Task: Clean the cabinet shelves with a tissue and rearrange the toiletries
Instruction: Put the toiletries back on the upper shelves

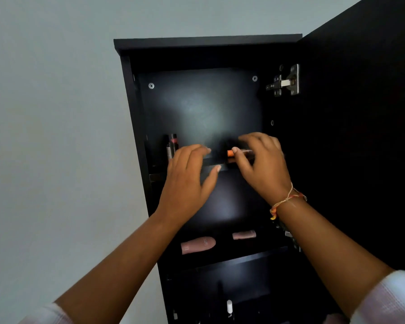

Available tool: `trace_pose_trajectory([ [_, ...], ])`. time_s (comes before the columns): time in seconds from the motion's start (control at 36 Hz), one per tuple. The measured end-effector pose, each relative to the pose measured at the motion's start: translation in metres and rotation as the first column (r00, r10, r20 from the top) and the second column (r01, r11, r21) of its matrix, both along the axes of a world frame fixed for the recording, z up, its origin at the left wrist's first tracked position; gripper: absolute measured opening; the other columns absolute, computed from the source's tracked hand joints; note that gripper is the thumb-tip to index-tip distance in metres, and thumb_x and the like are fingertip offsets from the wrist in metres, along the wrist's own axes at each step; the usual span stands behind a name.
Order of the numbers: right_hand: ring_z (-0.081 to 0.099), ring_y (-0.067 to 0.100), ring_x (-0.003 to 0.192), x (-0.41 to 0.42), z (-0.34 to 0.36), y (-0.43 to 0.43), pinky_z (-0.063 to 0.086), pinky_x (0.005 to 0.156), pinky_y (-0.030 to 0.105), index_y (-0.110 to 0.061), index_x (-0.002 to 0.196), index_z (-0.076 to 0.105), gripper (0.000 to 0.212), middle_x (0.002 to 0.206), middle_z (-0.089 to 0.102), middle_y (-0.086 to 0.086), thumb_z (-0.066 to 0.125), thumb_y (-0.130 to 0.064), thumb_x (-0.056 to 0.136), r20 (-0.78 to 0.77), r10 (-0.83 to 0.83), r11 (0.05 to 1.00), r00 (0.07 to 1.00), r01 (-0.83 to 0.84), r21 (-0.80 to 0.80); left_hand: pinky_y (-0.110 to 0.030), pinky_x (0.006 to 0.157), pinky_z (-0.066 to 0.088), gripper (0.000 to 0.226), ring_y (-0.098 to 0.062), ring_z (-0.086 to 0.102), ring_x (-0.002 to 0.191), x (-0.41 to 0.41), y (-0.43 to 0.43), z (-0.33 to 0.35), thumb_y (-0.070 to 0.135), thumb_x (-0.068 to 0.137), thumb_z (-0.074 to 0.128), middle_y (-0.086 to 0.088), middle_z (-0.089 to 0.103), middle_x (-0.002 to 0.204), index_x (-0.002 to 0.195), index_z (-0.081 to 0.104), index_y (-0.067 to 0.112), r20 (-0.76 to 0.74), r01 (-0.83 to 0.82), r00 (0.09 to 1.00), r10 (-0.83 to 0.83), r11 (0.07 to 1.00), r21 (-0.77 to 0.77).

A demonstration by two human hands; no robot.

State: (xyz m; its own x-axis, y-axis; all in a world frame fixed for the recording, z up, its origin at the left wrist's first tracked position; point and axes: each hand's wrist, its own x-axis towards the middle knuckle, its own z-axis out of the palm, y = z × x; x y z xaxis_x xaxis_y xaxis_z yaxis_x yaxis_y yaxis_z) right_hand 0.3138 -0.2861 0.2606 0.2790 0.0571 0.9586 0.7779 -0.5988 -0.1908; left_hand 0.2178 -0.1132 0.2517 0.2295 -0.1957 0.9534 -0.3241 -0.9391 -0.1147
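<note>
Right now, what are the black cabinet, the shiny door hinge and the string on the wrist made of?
The cabinet looks like dark laminated board with a smooth, slightly glossy face: a soft glare shows on its back panel. The hinge looks like bare silver metal, bright and screwed on. The wrist string, on the right hand, looks like twisted cotton thread, cream and orange, though the exact fibre is unclear.

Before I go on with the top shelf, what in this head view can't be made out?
- Orange-capped tube: body covered by the right hand; label unreadable.
- Upright bottles at shelf's left: partly behind the left hand, blurred.
- Small white item on the lowest shelf: too small and dark to identify.
- Cabinet bottom: cut off by the frame edge.
</note>
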Motion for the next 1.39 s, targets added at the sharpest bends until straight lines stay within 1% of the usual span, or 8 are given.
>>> trace_pose_trajectory([
  [0.14,0.055,0.021,0.104,-0.031,-0.051,0.002,0.036,0.096,0.022,-0.016,0.111,0.067,0.025,0.113,0.062,0.000,0.058,-0.032,0.095,0.048,0.077,0.997,0.996,-0.078,0.020,-0.041,0.094,0.047,0.032,-0.019,0.053,0.113,-0.022,-0.015,-0.059,0.028,0.090,0.064,0.003,0.053,0.119,0.115,0.059,0.008,-0.106,0.169,0.978,-0.178,0.982,-0.090],
  [0.31,0.055,0.017,0.102,-0.055,-0.136,0.003,0.032,0.092,0.009,-0.014,0.106,0.068,0.023,0.110,0.063,-0.001,0.058,-0.031,0.095,-0.142,0.145,0.989,0.979,-0.146,0.001,-0.025,0.095,0.047,0.030,-0.008,0.051,0.115,-0.039,-0.023,-0.145,0.037,0.093,0.059,0.016,0.050,0.118,0.117,0.056,0.019,-0.270,0.208,0.916,-0.297,0.927,-0.312],
  [0.47,0.060,0.020,0.098,-0.075,-0.243,-0.001,0.048,0.090,0.032,-0.012,0.103,0.069,0.019,0.105,0.067,0.001,0.060,-0.027,0.094,-0.432,0.131,0.980,0.892,-0.183,-0.081,-0.019,0.093,0.044,0.025,-0.004,0.053,0.109,-0.063,-0.032,-0.248,0.035,0.093,0.060,0.013,0.054,0.113,0.112,0.056,0.020,-0.466,0.085,0.811,-0.354,0.859,-0.505],
  [0.72,0.068,0.021,0.080,-0.113,-0.404,-0.028,0.054,0.068,0.028,-0.023,0.096,0.068,0.016,0.093,0.069,0.001,0.055,-0.030,0.091,-0.876,-0.024,0.958,0.482,-0.240,-0.159,-0.003,0.069,0.041,0.008,0.004,0.060,0.076,-0.108,-0.036,-0.401,0.024,0.092,0.065,0.020,0.060,0.081,0.089,0.061,0.030,-0.776,-0.345,0.493,-0.393,0.730,-0.590],
  [0.97,0.068,0.031,0.097,-0.139,-0.514,-0.050,0.050,0.072,0.028,-0.017,0.108,0.069,0.024,0.104,0.071,0.012,0.048,-0.016,0.097,-0.939,-0.339,0.880,0.061,-0.333,-0.340,-0.002,0.058,0.040,0.018,0.009,0.065,0.067,-0.139,-0.037,-0.491,0.022,0.095,0.056,0.007,0.071,0.075,0.080,0.062,0.028,-0.856,-0.672,0.182,-0.484,0.574,-0.468],
  [1.11,0.067,0.031,0.096,-0.139,-0.546,-0.045,0.055,0.077,0.035,-0.010,0.100,0.065,0.022,0.098,0.069,0.014,0.050,-0.025,0.098,-0.915,-0.401,0.840,-0.053,-0.421,-0.344,-0.005,0.074,0.043,0.019,-0.011,0.067,0.098,-0.136,-0.040,-0.516,0.016,0.095,0.057,-0.001,0.072,0.108,0.112,0.066,0.014,-0.896,-0.672,0.058,-0.441,0.646,-0.362],
  [1.31,0.065,0.034,0.097,-0.126,-0.576,-0.029,0.055,0.084,0.043,-0.013,0.104,0.065,0.035,0.101,0.069,0.013,0.056,-0.045,0.094,-0.901,-0.393,0.878,-0.185,-0.367,-0.307,0.004,0.054,0.039,0.035,-0.016,0.063,0.110,-0.118,-0.041,-0.538,0.015,0.094,0.059,-0.007,0.064,0.126,0.129,0.056,0.010,-0.895,-0.691,-0.021,-0.446,0.653,-0.310],
  [1.39,0.065,0.034,0.092,-0.122,-0.587,-0.025,0.053,0.077,0.037,-0.017,0.096,0.063,0.037,0.095,0.068,0.012,0.055,-0.053,0.092,-0.905,-0.379,0.899,-0.193,-0.308,-0.311,-0.013,0.076,0.046,0.040,-0.019,0.061,0.115,-0.112,-0.041,-0.546,0.020,0.093,0.061,-0.006,0.061,0.130,0.132,0.052,0.012,-0.913,-0.665,-0.053,-0.405,0.696,-0.270],
])
